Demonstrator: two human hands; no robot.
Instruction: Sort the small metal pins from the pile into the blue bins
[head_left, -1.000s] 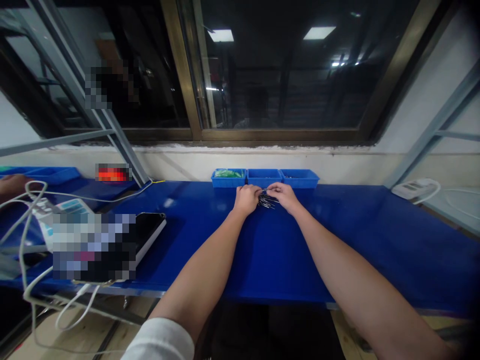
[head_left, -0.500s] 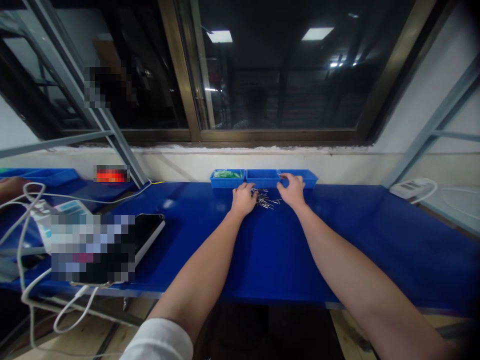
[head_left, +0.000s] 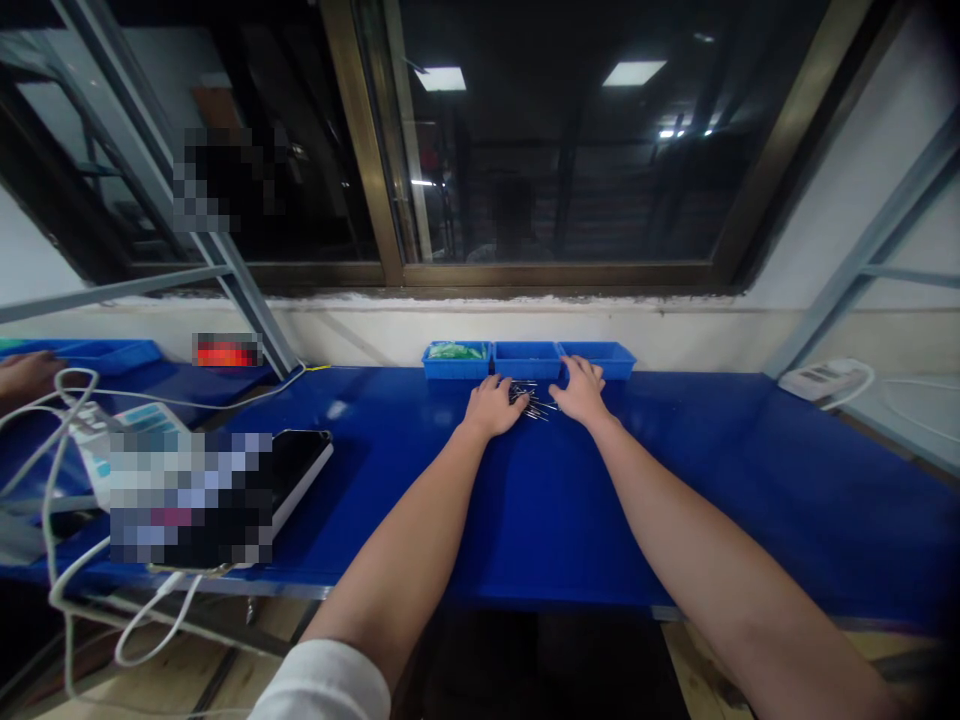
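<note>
A small pile of thin, dark and silvery metal rods lies on the blue table; their exact kind is too small to tell. My left hand rests at the pile's left side, fingers apart, its thumb reaching over the near rods. On the other side, my right hand is open, with its thumb by the right ends of the rods and its fingers in front of the bins. Behind the pile stands a row of blue bins: the left bin holds green packets, beside a middle bin and a right bin.
A phone-like device with white cables lies at the left on the blue table. Another person's hand is at the far left near more blue bins. A white power strip sits at the right.
My left hand's thumb has moved right, over the rods. My right hand has come slightly down and left, closer to the pile.
</note>
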